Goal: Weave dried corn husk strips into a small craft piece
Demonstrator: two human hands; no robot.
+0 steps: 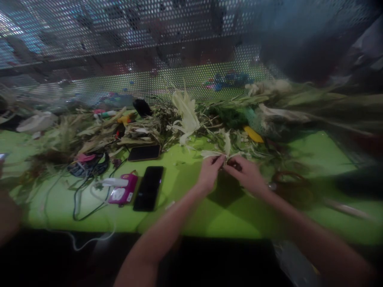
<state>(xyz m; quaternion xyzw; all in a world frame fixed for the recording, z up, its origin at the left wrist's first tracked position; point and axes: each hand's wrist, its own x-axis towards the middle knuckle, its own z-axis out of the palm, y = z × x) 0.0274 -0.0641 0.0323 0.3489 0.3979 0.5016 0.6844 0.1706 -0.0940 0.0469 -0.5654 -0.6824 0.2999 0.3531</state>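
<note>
Both my hands meet above the green table (227,217), fingertips together. My left hand (209,172) pinches a pale dried leaf strip (220,153) that fans out just beyond the fingers. My right hand (245,173) is closed on the same small bundle from the right side. What lies between the fingertips is small and partly hidden. A heap of dried pale and green leaves (187,115) lies just behind the hands.
Two dark phones (149,188) (144,152) lie left of my hands, beside a pink power bank (122,192) with white cables. A yellow object (253,134) sits among leaves. A perforated metal screen (149,48) backs the table. Another person's arm (7,215) shows at far left.
</note>
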